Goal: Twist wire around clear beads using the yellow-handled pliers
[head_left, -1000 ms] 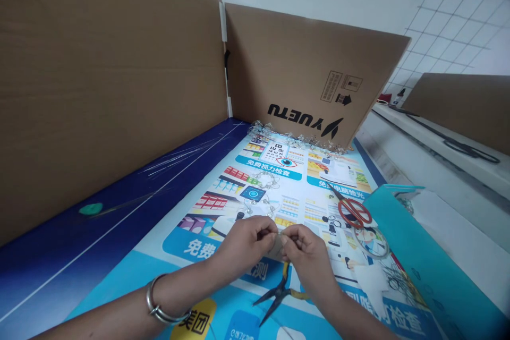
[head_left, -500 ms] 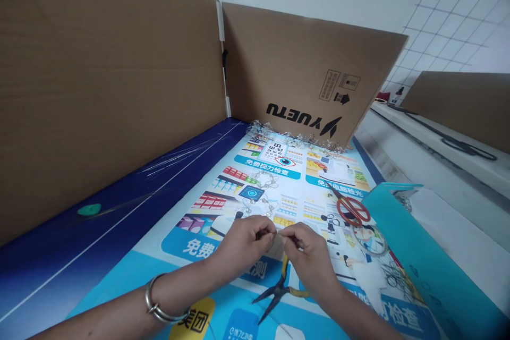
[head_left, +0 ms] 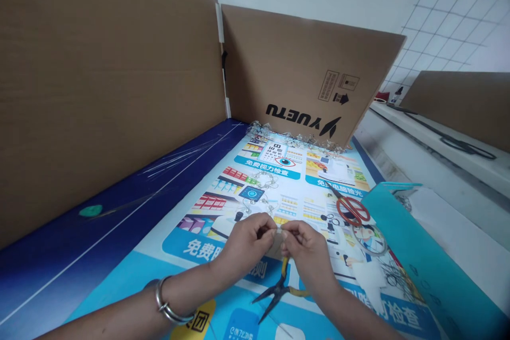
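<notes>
My left hand (head_left: 252, 239) and my right hand (head_left: 306, 247) meet over the printed table cover, fingertips pinched close together. Between them is a tiny pale piece (head_left: 279, 228), too small to name. Just below my hands lie pliers (head_left: 279, 289) with yellow handles and open dark jaws pointing toward me. Beyond my fingers, a loop of clear beads on wire (head_left: 261, 207) rests on the cover. Scissors (head_left: 350, 208) with red handles lie to the right, beside a coil of thin clear line (head_left: 370, 240).
Cardboard panels (head_left: 311, 64) stand at the back and left. Wire and bead pieces (head_left: 295, 138) line the back panel's foot. A teal folder (head_left: 430, 255) is at right, near tangled wire loops (head_left: 396, 276). A small green item (head_left: 91, 211) lies at left.
My fingertips have shifted slightly, and a little more of the pale piece shows between them. The pliers, scissors and bead loop stay where they were.
</notes>
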`<move>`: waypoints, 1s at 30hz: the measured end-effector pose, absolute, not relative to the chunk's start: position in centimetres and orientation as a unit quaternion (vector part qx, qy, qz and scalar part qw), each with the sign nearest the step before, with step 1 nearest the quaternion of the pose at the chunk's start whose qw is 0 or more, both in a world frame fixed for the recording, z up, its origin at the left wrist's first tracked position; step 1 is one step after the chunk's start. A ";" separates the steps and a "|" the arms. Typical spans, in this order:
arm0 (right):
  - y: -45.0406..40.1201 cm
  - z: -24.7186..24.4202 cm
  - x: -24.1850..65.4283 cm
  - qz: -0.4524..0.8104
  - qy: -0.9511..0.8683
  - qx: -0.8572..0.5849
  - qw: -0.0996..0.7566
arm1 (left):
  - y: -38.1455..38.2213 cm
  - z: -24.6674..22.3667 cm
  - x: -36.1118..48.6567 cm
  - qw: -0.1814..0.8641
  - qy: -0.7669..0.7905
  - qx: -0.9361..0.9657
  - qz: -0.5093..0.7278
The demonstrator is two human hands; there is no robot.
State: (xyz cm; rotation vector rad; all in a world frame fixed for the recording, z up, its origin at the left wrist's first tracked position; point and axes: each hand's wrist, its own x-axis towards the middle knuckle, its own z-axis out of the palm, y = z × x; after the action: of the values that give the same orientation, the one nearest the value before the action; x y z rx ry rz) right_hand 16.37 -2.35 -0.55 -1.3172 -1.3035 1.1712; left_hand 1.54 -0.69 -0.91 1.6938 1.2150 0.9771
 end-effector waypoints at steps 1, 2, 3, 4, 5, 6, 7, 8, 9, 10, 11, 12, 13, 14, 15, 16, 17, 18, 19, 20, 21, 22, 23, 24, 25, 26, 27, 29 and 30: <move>-2.3 -0.5 16.3 0.477 -0.523 -0.532 0.464 | -0.7 -1.0 1.7 0.417 0.482 0.662 0.393; -2.3 -0.6 16.2 0.480 -0.517 -0.529 0.471 | -0.7 -1.1 1.8 0.425 0.482 0.654 0.399; -2.2 -0.6 16.2 0.483 -0.511 -0.527 0.476 | -0.8 -1.2 1.9 0.432 0.482 0.647 0.403; -2.2 -0.6 16.2 0.486 -0.506 -0.527 0.480 | -0.8 -1.2 2.0 0.437 0.482 0.641 0.408; -2.1 -0.5 16.2 0.486 -0.502 -0.527 0.483 | -0.8 -1.2 2.1 0.442 0.481 0.635 0.412; -2.1 -0.5 16.1 0.485 -0.500 -0.528 0.486 | -0.8 -1.2 2.2 0.448 0.479 0.630 0.416; -2.1 -0.5 16.1 0.483 -0.500 -0.530 0.486 | -0.8 -1.2 2.3 0.454 0.477 0.625 0.419; -2.1 -0.5 16.1 0.481 -0.501 -0.531 0.486 | -0.9 -1.2 2.4 0.461 0.474 0.620 0.422; -2.0 -0.6 16.1 0.479 -0.502 -0.531 0.486 | -0.9 -1.2 2.4 0.468 0.471 0.616 0.424; -2.0 -0.6 16.2 0.476 -0.505 -0.531 0.486 | -0.9 -1.2 2.5 0.475 0.468 0.612 0.425; -2.0 -0.7 16.2 0.471 -0.512 -0.531 0.483 | -0.9 -1.2 2.5 0.480 0.466 0.610 0.425; -2.0 -0.8 16.2 0.464 -0.522 -0.533 0.477 | -0.8 -1.2 2.5 0.483 0.467 0.608 0.423; -2.0 -0.9 16.3 0.455 -0.535 -0.535 0.469 | -0.8 -1.3 2.4 0.485 0.470 0.608 0.417; -1.9 -1.1 16.5 0.447 -0.548 -0.538 0.458 | -0.8 -1.3 2.3 0.485 0.473 0.612 0.408; -1.9 -1.2 16.7 0.439 -0.562 -0.541 0.445 | -0.7 -1.4 2.2 0.481 0.476 0.620 0.398; -1.9 -1.2 16.9 0.435 -0.573 -0.544 0.432 | -0.7 -1.4 2.1 0.474 0.477 0.633 0.383; -1.8 -1.2 17.2 0.431 -0.583 -0.547 0.419 | -0.6 -1.4 1.9 0.457 0.474 0.654 0.373; -1.8 -1.2 17.5 0.422 -0.594 -0.550 0.407 | -0.6 -1.4 1.7 0.435 0.470 0.677 0.362; -1.7 -1.1 17.9 0.412 -0.607 -0.554 0.394 | -0.6 -1.4 1.5 0.413 0.465 0.698 0.354; -1.7 -0.9 18.3 0.397 -0.618 -0.559 0.384 | -0.6 -1.3 1.4 0.392 0.461 0.716 0.349; -1.7 -0.6 18.7 0.382 -0.629 -0.564 0.375 | -0.7 -1.2 1.2 0.378 0.459 0.727 0.343; -1.6 -0.3 19.2 0.366 -0.639 -0.569 0.366 | -0.7 -1.2 1.0 0.368 0.459 0.734 0.339; -1.6 0.1 19.6 0.350 -0.649 -0.572 0.358 | -0.7 -1.1 0.9 0.363 0.459 0.740 0.333; -1.7 0.5 20.1 0.336 -0.659 -0.574 0.350 | -0.8 -1.1 0.7 0.360 0.459 0.745 0.324; -1.7 1.0 20.5 0.326 -0.669 -0.575 0.341 | -0.8 -1.1 0.6 0.354 0.460 0.751 0.315; -1.8 1.5 20.8 0.320 -0.678 -0.573 0.332 | -0.8 -1.1 0.5 0.344 0.460 0.762 0.301; -2.0 1.9 21.2 0.318 -0.689 -0.568 0.318 | -0.7 -1.2 0.4 0.328 0.460 0.774 0.286; -2.5 2.5 21.6 0.306 -0.725 -0.552 0.278 | -0.7 -1.3 0.3 0.282 0.463 0.800 0.257; -2.8 2.7 21.8 0.293 -0.746 -0.542 0.253 | -0.7 -1.3 0.2 0.256 0.465 0.811 0.245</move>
State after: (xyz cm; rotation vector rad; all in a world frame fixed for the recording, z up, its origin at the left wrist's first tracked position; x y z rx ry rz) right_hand 21.79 -2.78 2.68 -1.4735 -2.0293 0.7955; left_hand 0.25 -0.72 -1.31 2.2010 1.2628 0.6642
